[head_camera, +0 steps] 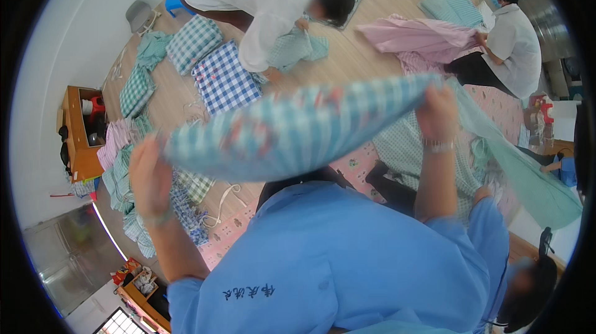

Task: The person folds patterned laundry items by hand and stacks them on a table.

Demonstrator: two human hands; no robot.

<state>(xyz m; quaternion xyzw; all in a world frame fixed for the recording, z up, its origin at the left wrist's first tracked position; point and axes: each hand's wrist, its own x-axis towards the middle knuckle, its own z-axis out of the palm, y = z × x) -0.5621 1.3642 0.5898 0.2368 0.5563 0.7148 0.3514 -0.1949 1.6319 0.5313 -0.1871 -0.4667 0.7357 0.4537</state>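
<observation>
A green-and-white checked cloth point(284, 134) with red printed marks is stretched between my two hands, raised in front of my blue shirt. Its lower edge sags, and motion blurs it. My left hand point(150, 175) grips the left end. The right end is higher, pinched in my right hand point(437, 113), which has a bracelet at the wrist. Below and beyond the cloth, a pink printed mat point(228, 241) lies on the floor. A pale green checked cloth point(409, 143) is spread near my right arm.
A blue-and-white checked folded cloth point(226, 78) and a green checked bundle point(194, 45) lie ahead on the floor. Loose fabric point(118, 180) is heaped left, by a wooden cabinet point(77, 124). Several people work around me; one handles pink fabric point(419, 38). Another person's sleeve point(489, 227) is close at right.
</observation>
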